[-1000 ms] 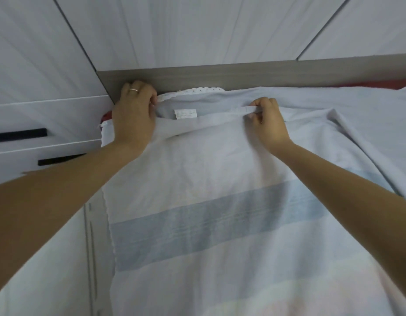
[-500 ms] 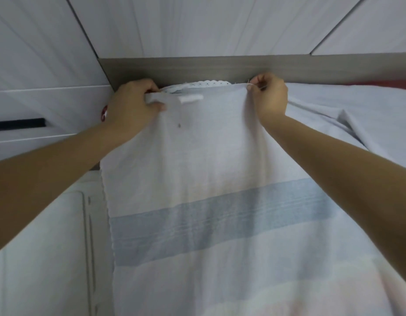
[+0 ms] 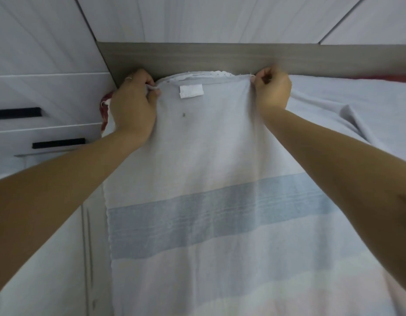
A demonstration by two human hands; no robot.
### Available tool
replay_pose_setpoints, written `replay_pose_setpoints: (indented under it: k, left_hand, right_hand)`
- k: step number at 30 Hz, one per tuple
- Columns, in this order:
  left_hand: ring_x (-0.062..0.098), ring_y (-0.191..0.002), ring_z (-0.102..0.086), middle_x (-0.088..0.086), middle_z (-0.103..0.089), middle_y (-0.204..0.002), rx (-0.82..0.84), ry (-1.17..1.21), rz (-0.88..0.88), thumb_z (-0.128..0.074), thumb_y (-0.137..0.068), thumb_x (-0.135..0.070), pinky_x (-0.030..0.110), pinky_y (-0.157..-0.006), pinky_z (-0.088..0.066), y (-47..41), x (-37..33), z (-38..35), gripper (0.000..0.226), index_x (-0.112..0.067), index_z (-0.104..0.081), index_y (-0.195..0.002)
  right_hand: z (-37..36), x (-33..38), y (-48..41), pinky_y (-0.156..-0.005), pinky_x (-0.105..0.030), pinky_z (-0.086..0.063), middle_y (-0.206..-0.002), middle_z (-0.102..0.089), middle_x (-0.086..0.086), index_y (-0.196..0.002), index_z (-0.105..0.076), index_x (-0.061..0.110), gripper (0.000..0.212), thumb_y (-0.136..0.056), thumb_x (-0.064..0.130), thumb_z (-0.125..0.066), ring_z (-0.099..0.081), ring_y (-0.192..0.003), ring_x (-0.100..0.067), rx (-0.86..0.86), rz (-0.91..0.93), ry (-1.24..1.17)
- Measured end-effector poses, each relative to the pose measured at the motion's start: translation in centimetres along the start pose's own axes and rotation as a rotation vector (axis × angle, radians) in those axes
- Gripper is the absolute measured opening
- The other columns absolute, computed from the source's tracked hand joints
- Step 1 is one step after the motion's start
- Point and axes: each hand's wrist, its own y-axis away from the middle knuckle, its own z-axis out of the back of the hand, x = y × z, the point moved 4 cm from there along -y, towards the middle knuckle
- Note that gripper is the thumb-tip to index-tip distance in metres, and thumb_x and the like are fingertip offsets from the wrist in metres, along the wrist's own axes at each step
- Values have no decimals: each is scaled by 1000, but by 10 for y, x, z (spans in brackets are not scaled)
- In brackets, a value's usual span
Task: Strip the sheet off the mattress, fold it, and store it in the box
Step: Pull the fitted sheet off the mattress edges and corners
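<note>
Fingers (image 3: 149, 84) of left hand (image 3: 133, 108) are curled tight round one top corner of the sheet (image 3: 208, 156), and a bunched bit of cloth is pinched against the thumb. A ring (image 3: 128, 78) is worn on one finger. Fingers (image 3: 264, 75) of right hand (image 3: 273, 92) are curled as well, with the sheet's top edge pinched at the other corner. Both hands are held close against the grey wooden board (image 3: 220, 57) at the bed's head.

The sheet is pulled taut between the hands and runs toward the camera as a long panel. It is pale grey, crossed by one blue band (image 3: 208, 215), with fainter pinkish bands lower down. A white label (image 3: 191, 91) is attached just below the top edge, nearer the left hand, and a small dark spot (image 3: 184, 114) is seen under it. More sheet is spread wrinkled on the bed at right. A white scalloped edge (image 3: 197, 75) is seen just behind the held edge. A red mattress corner (image 3: 104, 124) is exposed beside the left hand. White drawers with black handles (image 3: 58, 143) are seen at left.
</note>
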Motion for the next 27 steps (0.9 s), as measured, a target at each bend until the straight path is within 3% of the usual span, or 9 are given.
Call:
replay_pose_setpoints:
  k: [2,4,8,12,15,18,22,24,27]
  left_hand:
    - [30,-91,-55,13,-62,-101,30,-34,-32,-53,-93,-23,33,-75,-38,1,-3,0,17,-9,-58,-102]
    - [31,-93,-56,12,-62,-102,50,-39,-48,-55,-92,-22,35,-82,-40,1,-6,2,18,-10,-59,-104]
    - [31,-101,-57,10,-65,-109,108,78,16,-60,-88,-28,45,-95,-43,-4,-5,-6,25,-13,-64,-107]
    - [27,-96,-61,6,-69,-101,-21,205,181,-64,-84,-36,44,-96,-42,-7,-3,-16,25,-15,-68,-98]
    - [27,-95,-57,7,-67,-100,-117,150,225,-58,-89,-34,32,-95,-31,0,-5,-24,23,-12,-63,-97]
    - [30,-92,-56,10,-66,-97,-161,83,234,-50,-93,-35,32,-95,-30,5,-3,-31,28,-9,-59,-99]
    - [31,-92,-57,11,-67,-98,-165,27,242,-49,-92,-37,33,-94,-31,4,-1,-33,31,-9,-60,-100]
    - [32,-93,-58,12,-68,-99,-151,42,248,-50,-91,-36,33,-93,-33,4,0,-33,32,-8,-62,-99]
    - [27,-92,-61,10,-69,-98,-171,210,272,-55,-90,-36,25,-86,-42,1,-2,-24,32,-7,-64,-98]
  right_hand:
    - [4,-4,7,-65,-7,-39,-99,-54,2,-93,-55,18,14,-86,6,-56,-48,-71,-6,81,81,5]
    - [18,-14,13,-71,-17,-37,-119,-49,-1,-107,-55,16,26,-88,2,-45,-46,-76,-8,70,127,100]
    - [68,-50,8,-78,-27,-38,-140,-29,-7,-131,-45,20,43,-92,1,-38,-47,-87,-17,-55,-66,345]
    - [96,-72,-2,-83,-38,-43,-135,-31,-16,-136,-43,25,43,-95,13,-47,-54,-96,-35,113,-205,517]
    - [91,-58,-9,-96,-38,-39,-133,-32,-17,-134,-47,24,49,-88,18,-61,-46,-110,-32,220,16,639]
    - [64,-35,-6,-103,-37,-27,-135,-36,-13,-130,-52,21,46,-86,24,-65,-35,-124,-33,297,267,742]
    - [24,-14,-5,-101,-35,-25,-126,-51,-6,-118,-58,20,30,-89,30,-58,-42,-121,-30,378,193,691]
    - [19,-8,-9,-95,-34,-33,-116,-61,-8,-108,-63,17,21,-91,23,-51,-52,-111,-31,321,119,612]
    - [29,-3,-14,-85,-33,-41,-105,-64,-6,-98,-61,13,14,-91,18,-50,-58,-97,-28,69,49,333]
